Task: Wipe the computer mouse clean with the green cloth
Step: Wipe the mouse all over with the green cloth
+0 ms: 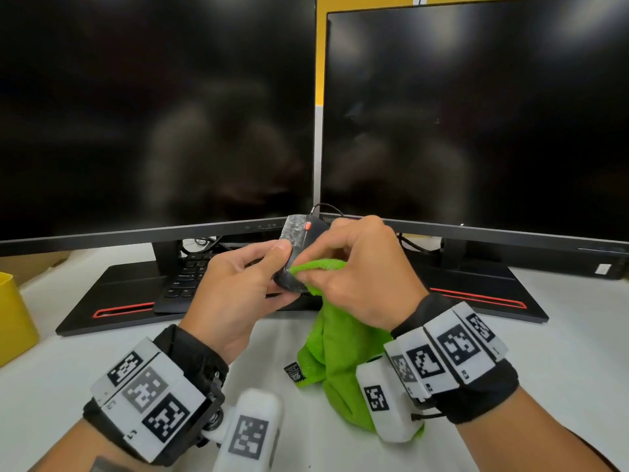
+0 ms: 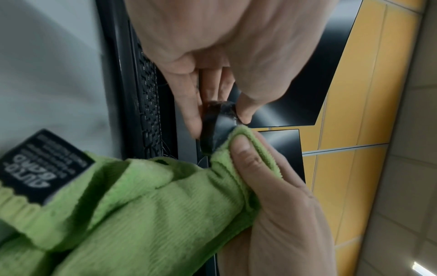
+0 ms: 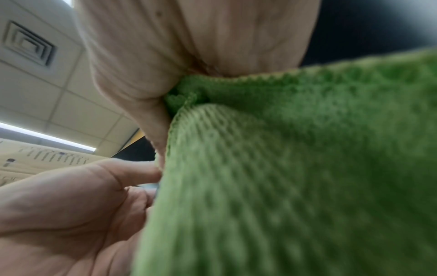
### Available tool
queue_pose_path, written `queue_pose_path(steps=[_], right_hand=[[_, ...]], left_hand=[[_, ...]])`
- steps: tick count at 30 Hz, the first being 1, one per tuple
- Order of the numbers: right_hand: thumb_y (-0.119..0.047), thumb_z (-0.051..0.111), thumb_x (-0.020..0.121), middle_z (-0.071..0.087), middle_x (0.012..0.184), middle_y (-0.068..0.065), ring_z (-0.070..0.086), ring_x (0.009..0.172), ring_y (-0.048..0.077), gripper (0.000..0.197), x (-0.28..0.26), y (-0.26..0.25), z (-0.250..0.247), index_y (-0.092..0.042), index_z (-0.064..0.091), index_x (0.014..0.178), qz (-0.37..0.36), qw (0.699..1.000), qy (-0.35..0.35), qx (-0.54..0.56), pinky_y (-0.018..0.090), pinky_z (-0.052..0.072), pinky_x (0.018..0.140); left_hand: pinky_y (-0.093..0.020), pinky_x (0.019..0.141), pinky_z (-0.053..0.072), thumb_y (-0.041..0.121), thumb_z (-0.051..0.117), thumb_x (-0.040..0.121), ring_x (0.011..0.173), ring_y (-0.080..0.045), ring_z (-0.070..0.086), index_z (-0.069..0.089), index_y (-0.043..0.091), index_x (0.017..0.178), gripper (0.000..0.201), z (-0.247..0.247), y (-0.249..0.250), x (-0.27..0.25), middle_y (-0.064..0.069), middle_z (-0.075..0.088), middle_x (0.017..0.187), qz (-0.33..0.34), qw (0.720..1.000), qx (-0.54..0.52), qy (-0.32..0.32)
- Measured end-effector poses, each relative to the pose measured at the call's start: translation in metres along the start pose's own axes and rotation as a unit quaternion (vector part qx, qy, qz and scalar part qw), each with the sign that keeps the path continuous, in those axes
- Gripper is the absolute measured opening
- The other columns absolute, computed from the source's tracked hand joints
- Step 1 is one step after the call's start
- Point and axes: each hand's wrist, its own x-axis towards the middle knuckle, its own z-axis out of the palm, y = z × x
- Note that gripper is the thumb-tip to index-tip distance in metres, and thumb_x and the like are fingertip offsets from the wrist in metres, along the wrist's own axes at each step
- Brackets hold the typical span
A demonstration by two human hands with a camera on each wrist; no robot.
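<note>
- Wiping is judged to be under way: the computer mouse (image 1: 295, 253) is held up off the worktop (image 1: 561, 335), in front of the gap between the two monitors, with its wheel end pointing away from the person.
- The mouse is gripped by the left hand (image 1: 238, 284), thumb on the upper face and fingers curled beneath, as is confirmed in the left wrist view.
- A fold of the green cloth (image 1: 337, 338) is pinched by the right hand (image 1: 360, 277) and pressed against the near right edge of the mouse; the rest of the cloth hangs down towards the worktop.
- How much of the shell has been cleaned cannot be told. A dull, greyish sheen is seen on the far part of the top face, so that area is judged to be left, along with the underside and the left flank hidden by the fingers.
- A regrip by the left hand is likely to be needed before the covered surfaces can be reached.
- Room is limited ahead: the left monitor (image 1: 153, 114) and the right monitor (image 1: 476, 114) stand close behind the mouse, and their lower bezels are near its far end.
- A thin cable (image 1: 326, 207) is seen running from the mouse towards the screens; it could be pulled taut if the mouse is drawn far back.
- A keyboard (image 1: 185, 279) lies below the left hand, and a yellow container (image 1: 13, 318) stands well apart at the left edge.
- Open worktop is available towards the person and to the right.
</note>
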Motion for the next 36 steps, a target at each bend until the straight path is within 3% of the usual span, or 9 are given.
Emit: queue_pose_path(steps=[4, 8, 11, 15, 18, 21, 25, 31, 36], right_hand=[[-0.013, 0.090, 0.072, 0.066, 0.062, -0.012, 0.063, 0.066, -0.004, 0.014, 0.001, 0.003, -0.006, -0.026, 0.085, 0.075, 0.020, 1.000, -0.007, -0.008, 0.007, 0.042, 0.060], [-0.016, 0.091, 0.071, 0.071, 0.066, -0.007, 0.064, 0.066, 0.006, 0.014, 0.003, 0.005, -0.006, -0.028, 0.084, 0.073, 0.030, 0.998, 0.046, -0.005, 0.011, 0.042, 0.060], [-0.015, 0.091, 0.071, 0.070, 0.070, -0.008, 0.066, 0.070, 0.008, 0.014, 0.000, -0.002, -0.001, -0.027, 0.085, 0.076, 0.004, 1.000, 0.020, 0.000, 0.011, 0.043, 0.063], [-0.014, 0.091, 0.072, 0.066, 0.065, -0.016, 0.064, 0.072, -0.004, 0.014, -0.001, -0.002, -0.004, -0.026, 0.086, 0.076, 0.003, 1.000, -0.026, -0.015, 0.006, 0.043, 0.064], [-0.011, 0.091, 0.069, 0.064, 0.060, -0.018, 0.062, 0.066, -0.009, 0.016, 0.001, 0.004, -0.008, -0.026, 0.086, 0.073, 0.019, 1.000, -0.001, -0.020, 0.006, 0.042, 0.062], [-0.011, 0.092, 0.068, 0.068, 0.064, -0.013, 0.064, 0.067, -0.003, 0.018, 0.001, 0.003, -0.005, -0.026, 0.086, 0.073, 0.010, 1.000, 0.024, -0.001, 0.008, 0.042, 0.061], [-0.012, 0.092, 0.069, 0.069, 0.071, -0.007, 0.063, 0.070, 0.005, 0.019, -0.001, -0.003, 0.003, -0.027, 0.086, 0.076, -0.009, 1.000, -0.010, -0.003, 0.011, 0.043, 0.062], [-0.011, 0.092, 0.069, 0.062, 0.063, -0.017, 0.061, 0.068, -0.005, 0.017, 0.001, 0.003, -0.007, -0.026, 0.086, 0.075, 0.009, 1.000, -0.006, -0.001, 0.007, 0.041, 0.061], [-0.016, 0.091, 0.071, 0.066, 0.071, -0.010, 0.064, 0.072, 0.006, 0.016, 0.000, -0.003, 0.004, -0.029, 0.086, 0.078, -0.017, 1.000, -0.005, -0.015, 0.010, 0.039, 0.062]], left_hand=[[-0.023, 0.064, 0.062, 0.026, 0.064, 0.103, 0.068, -0.012, 0.075, 0.077, 0.010, 0.113, 0.023, -0.003, 0.002, 0.001, -0.008, 0.079, 0.087, 0.000, 1.000, -0.007, 0.004], [-0.023, 0.065, 0.063, 0.026, 0.064, 0.102, 0.068, -0.012, 0.075, 0.077, 0.010, 0.112, 0.022, 0.000, 0.000, 0.000, -0.009, 0.080, 0.089, -0.001, 1.000, -0.012, 0.007], [-0.023, 0.063, 0.062, 0.026, 0.065, 0.102, 0.064, -0.011, 0.072, 0.077, 0.011, 0.109, 0.021, 0.001, 0.000, 0.000, -0.010, 0.076, 0.084, 0.001, 1.000, -0.012, 0.011], [-0.025, 0.067, 0.064, 0.025, 0.063, 0.103, 0.073, -0.015, 0.078, 0.079, 0.010, 0.106, 0.022, -0.003, 0.004, 0.000, -0.011, 0.082, 0.092, -0.012, 0.999, -0.035, 0.014], [-0.027, 0.072, 0.066, 0.026, 0.063, 0.103, 0.081, -0.018, 0.079, 0.079, 0.010, 0.104, 0.023, -0.003, 0.006, 0.000, -0.012, 0.083, 0.095, -0.014, 0.999, -0.044, 0.015], [-0.025, 0.069, 0.065, 0.026, 0.062, 0.103, 0.078, -0.016, 0.078, 0.078, 0.009, 0.106, 0.024, -0.002, 0.005, -0.001, -0.011, 0.082, 0.093, -0.011, 0.999, -0.042, 0.016], [-0.023, 0.064, 0.063, 0.027, 0.062, 0.104, 0.071, -0.013, 0.077, 0.079, 0.011, 0.104, 0.024, 0.000, 0.005, -0.002, -0.010, 0.082, 0.090, -0.009, 0.999, -0.035, 0.012], [-0.030, 0.078, 0.067, 0.027, 0.062, 0.104, 0.085, -0.020, 0.079, 0.078, 0.008, 0.108, 0.025, -0.002, 0.006, 0.000, -0.014, 0.083, 0.099, -0.009, 0.999, -0.045, 0.019], [-0.022, 0.064, 0.062, 0.026, 0.063, 0.103, 0.068, -0.013, 0.075, 0.077, 0.009, 0.110, 0.023, 0.002, 0.002, -0.003, -0.007, 0.080, 0.085, 0.000, 0.999, -0.035, 0.015]])
